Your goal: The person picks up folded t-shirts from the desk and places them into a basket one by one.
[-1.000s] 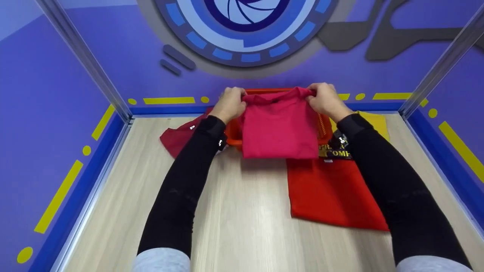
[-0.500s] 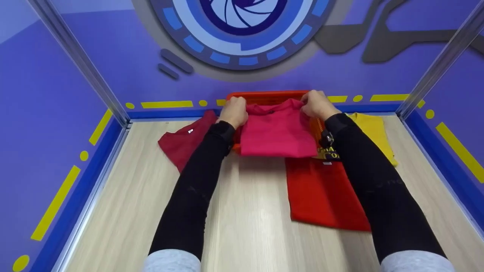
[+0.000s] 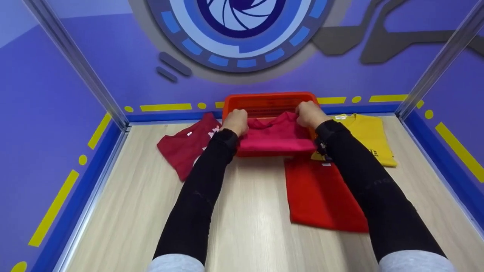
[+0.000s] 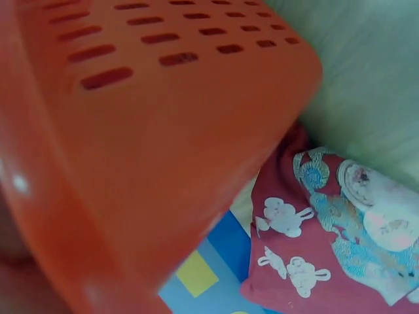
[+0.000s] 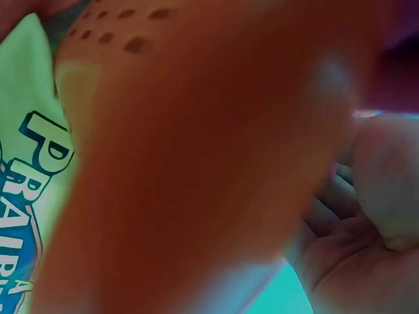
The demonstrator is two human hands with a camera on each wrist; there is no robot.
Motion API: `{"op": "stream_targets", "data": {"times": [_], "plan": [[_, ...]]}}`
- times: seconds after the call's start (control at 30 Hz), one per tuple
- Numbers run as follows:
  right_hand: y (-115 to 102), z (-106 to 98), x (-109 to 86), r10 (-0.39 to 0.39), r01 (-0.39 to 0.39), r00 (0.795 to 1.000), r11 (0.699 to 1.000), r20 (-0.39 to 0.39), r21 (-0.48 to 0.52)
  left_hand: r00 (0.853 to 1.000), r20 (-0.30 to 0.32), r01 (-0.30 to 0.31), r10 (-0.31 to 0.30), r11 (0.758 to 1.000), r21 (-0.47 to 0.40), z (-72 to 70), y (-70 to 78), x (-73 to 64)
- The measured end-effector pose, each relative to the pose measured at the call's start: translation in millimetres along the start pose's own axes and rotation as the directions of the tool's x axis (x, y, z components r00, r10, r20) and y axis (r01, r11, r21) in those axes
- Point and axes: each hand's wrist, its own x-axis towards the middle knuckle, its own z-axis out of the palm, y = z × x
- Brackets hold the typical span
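Observation:
A folded pink T-shirt [image 3: 278, 130] hangs in the mouth of an orange basket [image 3: 270, 99] against the back wall. My left hand [image 3: 236, 121] grips its left upper corner, and at the right upper corner my right hand [image 3: 309, 114] does the same. The shirt's collar lies between the two hands, and its folded lower edge faces me near the basket's front rim. Slotted basket wall [image 4: 170, 131] fills much of the left wrist view. In the right wrist view the palm and curled fingers [image 5: 326, 208] show beside the blurred wall; the fingertips are hidden.
Left of the basket lies a dark red printed T-shirt [image 3: 183, 145]. A yellow T-shirt [image 3: 372, 138] lies to the right, partly behind my right forearm. In front of it is a folded red garment [image 3: 325, 196]. Purple panels [image 3: 94, 75] enclose the wooden table [image 3: 249, 226].
Both hands have moved down and slightly closer together, lowering the pink T-shirt into the basket. More of the basket's back wall shows, and the shirt's front panel has tipped out of sight.

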Motion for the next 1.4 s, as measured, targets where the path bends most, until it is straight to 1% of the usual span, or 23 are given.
{"op": "stream_targets", "data": {"times": [0.1, 0.17, 0.2, 0.23, 0.33, 0.4, 0.47, 0.57, 0.63, 0.73, 0.8, 0.9, 1.07, 1.13, 1.17, 1.27, 1.33, 1.4], "plan": [[0, 2, 1.6, 0.013, -0.013, 0.999, 1.0, 0.045, -0.006, 1.0, 0.007, 0.018, -0.018, 0.999, -0.028, 4.0, -2.5, -0.7], [0, 2, 2.5, 0.02, -0.019, 0.998, 1.0, 0.065, -0.01, 1.0, 0.022, 0.021, -0.021, 0.999, -0.042, 6.9, -4.0, 3.2], [1, 1, 3.1, 0.023, -0.022, 0.997, 1.0, 0.071, -0.009, 1.0, 0.024, 0.017, -0.016, 0.998, -0.052, 14.4, -9.1, 14.3], [2, 0, 3.6, 0.026, -0.025, 0.997, 1.0, 0.069, -0.007, 1.0, 0.018, 0.018, -0.017, 0.999, -0.05, 20.0, -11.7, 22.6], [5, -3, 5.4, 0.023, -0.024, 0.998, 1.0, 0.066, 0.014, 0.999, 0.021, 0.03, -0.029, 0.998, -0.062, 22.2, -12.5, 32.9], [9, -4, 6.1, 0.022, -0.024, 0.998, 0.999, 0.065, 0.033, 0.999, 0.004, 0.037, -0.037, 0.998, -0.058, 28.7, -15.8, 44.7], [11, -6, 6.7, 0.021, -0.024, 0.998, 0.998, 0.06, 0.058, 0.999, 0.011, 0.051, -0.05, 0.996, -0.071, 16.0, -7.9, 33.9], [13, -8, 7.6, 0.029, -0.033, 0.998, 0.996, 0.047, 0.08, 0.998, 0.0, 0.055, -0.056, 0.995, -0.088, 11.5, -3.9, 31.9], [13, -8, 8.1, 0.036, -0.039, 0.999, 0.996, 0.039, 0.078, 0.998, 0.009, 0.062, -0.061, 0.992, -0.107, 1.8, 3.5, 21.7], [12, -10, 9.6, 0.038, -0.039, 0.999, 0.997, 0.018, 0.065, 0.998, -0.008, 0.063, -0.064, 0.992, -0.109, -2.9, 8.2, 17.1], [9, -12, 10.2, 0.032, -0.032, 0.999, 0.998, 0.001, 0.056, 0.997, -0.019, 0.068, -0.071, 0.992, -0.109, -4.1, 9.0, 17.0], [3, -16, 10.9, 0.027, -0.026, 1.0, 0.998, -0.001, 0.056, 0.996, -0.036, 0.076, -0.08, 0.991, -0.107, -2.9, 7.4, 19.7], [-4, -21, 11.4, 0.048, -0.049, 0.999, 0.997, 0.016, 0.057, 0.994, -0.041, 0.098, -0.103, 0.988, -0.119, -1.6, 6.4, 23.0], [-4, -21, 12.5, 0.054, -0.054, 0.998, 0.998, 0.011, 0.043, 0.992, -0.055, 0.104, -0.113, 0.985, -0.141, 0.7, 4.5, 26.3], [-4, -20, 13.6, 0.057, -0.057, 0.998, 0.998, 0.005, 0.033, 0.99, -0.074, 0.103, -0.116, 0.983, -0.153, 1.6, 4.3, 27.0], [-5, -18, 14.5, 0.081, -0.081, 0.997, 0.996, -0.004, 0.037, 0.981, -0.157, 0.082, -0.11, 0.981, -0.178, 18.6, -6.9, 47.0], [-4, -19, 13.9, 0.09, -0.09, 0.996, 0.995, -0.004, 0.04, 0.977, -0.189, 0.067, -0.099, 0.983, -0.17, 26.5, -12.9, 58.0], [-4, -22, 11.6, 0.098, -0.099, 0.995, 0.993, 0.025, 0.057, 0.983, -0.161, 0.059, -0.087, 0.983, -0.173, 23.4, -12.4, 59.0]]}}
